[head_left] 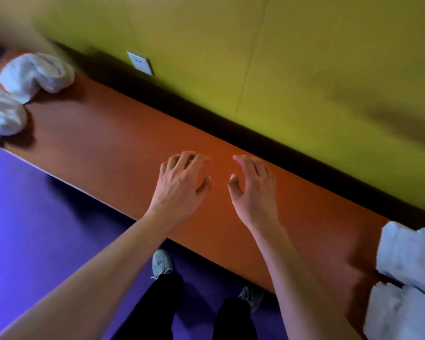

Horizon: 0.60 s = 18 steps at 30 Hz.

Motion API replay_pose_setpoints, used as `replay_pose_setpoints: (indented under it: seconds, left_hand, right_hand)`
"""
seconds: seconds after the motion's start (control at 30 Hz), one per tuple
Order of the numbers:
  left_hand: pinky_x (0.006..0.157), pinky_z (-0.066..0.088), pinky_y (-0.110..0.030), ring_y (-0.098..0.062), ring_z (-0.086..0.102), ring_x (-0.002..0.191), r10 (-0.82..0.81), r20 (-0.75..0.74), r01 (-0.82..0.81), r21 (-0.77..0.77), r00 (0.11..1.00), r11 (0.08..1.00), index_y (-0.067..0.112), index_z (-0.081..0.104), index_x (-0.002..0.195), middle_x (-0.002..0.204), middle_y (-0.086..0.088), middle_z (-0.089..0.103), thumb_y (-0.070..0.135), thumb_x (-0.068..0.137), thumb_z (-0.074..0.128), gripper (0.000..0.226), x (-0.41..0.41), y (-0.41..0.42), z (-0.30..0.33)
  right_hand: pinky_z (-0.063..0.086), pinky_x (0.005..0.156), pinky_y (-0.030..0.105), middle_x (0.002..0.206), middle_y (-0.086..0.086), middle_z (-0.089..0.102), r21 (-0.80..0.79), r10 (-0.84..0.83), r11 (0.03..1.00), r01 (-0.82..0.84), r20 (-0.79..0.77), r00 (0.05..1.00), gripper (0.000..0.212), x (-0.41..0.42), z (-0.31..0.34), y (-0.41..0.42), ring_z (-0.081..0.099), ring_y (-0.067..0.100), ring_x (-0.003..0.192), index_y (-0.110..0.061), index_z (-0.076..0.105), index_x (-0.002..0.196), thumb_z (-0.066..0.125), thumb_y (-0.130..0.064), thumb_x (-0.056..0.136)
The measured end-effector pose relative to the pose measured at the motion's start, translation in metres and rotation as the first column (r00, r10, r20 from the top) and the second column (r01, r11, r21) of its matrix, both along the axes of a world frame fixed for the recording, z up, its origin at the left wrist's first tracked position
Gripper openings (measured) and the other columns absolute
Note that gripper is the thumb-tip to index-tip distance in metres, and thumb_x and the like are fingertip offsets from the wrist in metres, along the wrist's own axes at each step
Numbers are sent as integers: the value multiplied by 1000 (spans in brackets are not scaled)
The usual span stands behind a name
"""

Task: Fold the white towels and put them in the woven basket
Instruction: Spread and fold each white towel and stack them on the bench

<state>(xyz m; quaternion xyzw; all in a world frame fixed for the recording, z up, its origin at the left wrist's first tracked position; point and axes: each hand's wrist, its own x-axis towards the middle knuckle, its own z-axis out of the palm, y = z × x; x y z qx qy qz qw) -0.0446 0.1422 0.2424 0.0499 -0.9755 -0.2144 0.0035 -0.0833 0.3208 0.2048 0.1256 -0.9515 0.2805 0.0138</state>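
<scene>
Two crumpled white towels lie at the far left of the orange table (113,143): one towel (37,72) near the wall and a second towel (1,114) at the frame's left edge. Folded white towels (407,261) are stacked at the right end of the table, with another folded towel (398,315) just below them. My left hand (182,182) and my right hand (253,185) hover side by side over the bare middle of the table, fingers loosely spread, holding nothing. No woven basket is in view.
A yellow-green wall (280,57) with a white socket (140,63) runs along the table's far side, a dark gap between them. The purple floor (35,229) lies on the near side, where my two feet in light shoes stand close to the table edge.
</scene>
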Motion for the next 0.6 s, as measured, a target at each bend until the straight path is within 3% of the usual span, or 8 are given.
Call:
replay_pose_setpoints:
  seconds: [0.3, 0.6]
  left_hand:
    - [97, 39, -40, -25, 51, 116, 153, 4, -153, 16, 988, 988, 27, 57, 129, 127, 3, 56, 30, 88, 61, 42, 8, -154, 32]
    - [95, 41, -40, -27, 52, 113, 381, -49, -382, -11, 923, 924, 27, 58, 126, 124, 3, 58, 29, 88, 64, 38, 12, -259, 34]
  right_hand:
    - [41, 106, 42, 136, 4, 59, -54, 114, 992, -114, 9, 993, 42, -16, 36, -167, 54, 22, 127, -20, 58, 137, 57, -25, 96]
    - [43, 103, 40, 132, 3, 59, -64, 371, 927, -370, 5, 929, 40, -54, 44, -290, 54, 20, 124, -19, 60, 134, 54, -25, 95]
